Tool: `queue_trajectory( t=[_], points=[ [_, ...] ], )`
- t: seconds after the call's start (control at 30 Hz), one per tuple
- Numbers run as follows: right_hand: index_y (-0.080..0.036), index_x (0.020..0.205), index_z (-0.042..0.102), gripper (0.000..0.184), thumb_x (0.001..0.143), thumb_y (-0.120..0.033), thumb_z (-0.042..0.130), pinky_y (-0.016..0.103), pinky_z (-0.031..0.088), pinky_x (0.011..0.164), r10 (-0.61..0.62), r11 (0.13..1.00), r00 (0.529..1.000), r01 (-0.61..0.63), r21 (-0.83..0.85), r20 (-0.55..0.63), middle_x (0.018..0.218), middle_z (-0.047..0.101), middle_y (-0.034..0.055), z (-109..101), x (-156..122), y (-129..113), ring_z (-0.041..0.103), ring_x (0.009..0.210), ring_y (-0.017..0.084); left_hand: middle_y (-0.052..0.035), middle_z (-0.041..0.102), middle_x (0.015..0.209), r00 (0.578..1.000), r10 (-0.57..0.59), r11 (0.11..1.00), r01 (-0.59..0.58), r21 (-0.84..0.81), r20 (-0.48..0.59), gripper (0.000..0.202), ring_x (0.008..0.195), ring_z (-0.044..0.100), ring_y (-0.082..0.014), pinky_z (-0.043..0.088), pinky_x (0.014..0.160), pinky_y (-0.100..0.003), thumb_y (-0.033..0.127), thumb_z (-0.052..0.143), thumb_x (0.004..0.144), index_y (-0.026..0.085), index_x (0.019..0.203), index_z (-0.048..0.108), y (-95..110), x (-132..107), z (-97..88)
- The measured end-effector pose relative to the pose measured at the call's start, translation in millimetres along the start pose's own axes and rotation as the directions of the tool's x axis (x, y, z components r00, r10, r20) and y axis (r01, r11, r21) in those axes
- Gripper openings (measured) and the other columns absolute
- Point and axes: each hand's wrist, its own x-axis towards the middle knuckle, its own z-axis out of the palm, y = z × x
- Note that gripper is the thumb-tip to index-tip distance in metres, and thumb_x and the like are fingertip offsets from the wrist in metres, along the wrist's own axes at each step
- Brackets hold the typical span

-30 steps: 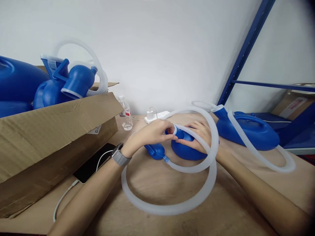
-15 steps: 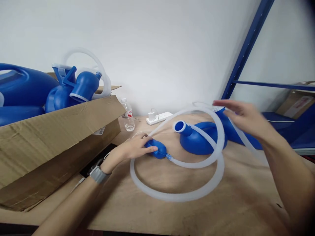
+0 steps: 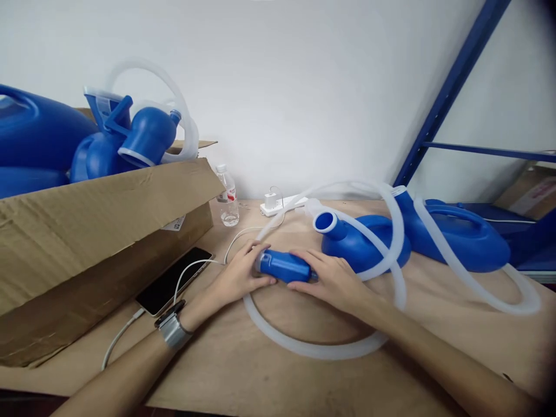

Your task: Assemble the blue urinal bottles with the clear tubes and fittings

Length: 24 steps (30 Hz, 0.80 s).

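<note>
Your right hand (image 3: 332, 281) has come down from where it was raised over the far right of the table half a second ago. It now closes its fingers on the right end of the blue plastic cylindrical fitting (image 3: 284, 266), where the translucent white ribbed hose (image 3: 313, 347) joins it. Your left hand (image 3: 237, 278), which was on that piece alone, stays wrapped round its left end. So both hands are clamped on the fitting, which lies on its side on the pale wooden table (image 3: 260, 382), near you and left of centre.

A second ago both hands were at the neck of the squat blue plastic bottle (image 3: 369, 246). That neck now stands open and untouched just behind your right hand, with the hose looping over the bottle's body. As I read it, the work has shifted from the bottle to the hose end.

A black phone (image 3: 174, 281) on its white cable lies just left of your left hand, beside the open cardboard box (image 3: 87, 231).
</note>
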Motion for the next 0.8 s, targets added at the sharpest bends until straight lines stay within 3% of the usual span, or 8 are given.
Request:
queue_trajectory(
  t=[0.1,0.27,0.43,0.5,0.67,0.73,0.8],
  points=[
    [-0.026,0.144,0.059,0.058,0.094,-0.055,0.067,0.048,0.062,0.089,-0.025,0.993,1.000,0.025,0.119,-0.002,0.136,0.071,0.0095,-5,-1,11,0.075,0.106,0.032,-0.0147,0.067,0.138,1.000,0.012,0.997,-0.010,-0.080,0.027,0.067,0.125,0.065,-0.0330,0.052,0.110,-0.049,0.047,0.085,0.081,0.019,0.138,0.063,-4,2,-6.2],
    [-0.024,0.152,0.054,0.068,0.095,-0.059,0.062,0.047,0.062,0.086,-0.065,0.969,0.996,0.048,0.242,0.063,0.138,0.068,0.0132,-12,-3,17,0.076,0.097,0.030,-0.0112,0.076,0.128,0.999,-0.037,0.947,0.046,-0.319,0.034,0.067,0.108,0.075,-0.0283,0.061,0.097,-0.043,0.046,0.092,0.071,0.020,0.129,0.071,8,3,-14.4],
    [-0.033,0.151,0.055,0.087,0.075,-0.065,0.083,0.053,0.059,0.098,-0.070,0.935,0.996,0.050,0.352,0.045,0.145,0.066,0.0099,-6,-5,17,0.072,0.115,0.036,-0.0111,0.079,0.119,0.996,-0.044,0.945,0.015,-0.325,-0.080,0.065,0.097,0.076,-0.0257,0.065,0.085,-0.038,0.046,0.096,0.065,0.019,0.120,0.077,21,-3,-15.4],
    [-0.035,0.149,0.057,0.084,0.074,-0.060,0.086,0.051,0.057,0.104,-0.080,0.914,0.996,0.061,0.402,0.030,0.144,0.067,0.0065,-3,-7,18,0.068,0.124,0.035,-0.0101,0.081,0.114,0.995,-0.039,0.949,0.008,-0.314,-0.093,0.062,0.093,0.076,-0.0247,0.065,0.079,-0.035,0.045,0.096,0.064,0.019,0.118,0.079,25,-5,-16.6],
    [-0.034,0.148,0.059,0.079,0.076,-0.053,0.086,0.049,0.057,0.104,-0.138,0.880,0.990,0.111,0.461,0.024,0.137,0.072,0.0047,-5,-9,21,0.070,0.122,0.033,-0.0040,0.081,0.089,0.994,-0.086,0.879,0.107,-0.464,0.067,0.058,0.077,0.072,-0.0205,0.060,0.067,-0.029,0.043,0.095,0.064,0.020,0.115,0.082,25,-6,-22.9],
    [-0.036,0.149,0.058,0.080,0.076,-0.053,0.086,0.049,0.057,0.104,-0.149,0.881,0.989,0.121,0.457,0.024,0.137,0.072,0.0038,-6,-9,23,0.070,0.122,0.034,-0.0044,0.080,0.088,0.985,-0.127,0.835,0.170,-0.523,0.118,0.061,0.075,0.071,-0.0206,0.058,0.066,-0.030,0.044,0.095,0.063,0.019,0.117,0.081,22,-5,-24.5],
    [-0.038,0.150,0.057,0.081,0.075,-0.053,0.085,0.049,0.058,0.102,-0.138,0.896,0.989,0.106,0.431,0.043,0.137,0.072,0.0026,-8,-9,23,0.070,0.122,0.034,-0.0074,0.081,0.095,0.979,-0.177,0.819,0.202,-0.537,0.099,0.058,0.081,0.071,-0.0224,0.059,0.071,-0.033,0.047,0.092,0.067,0.018,0.115,0.080,19,-4,-25.5]
  ],
)
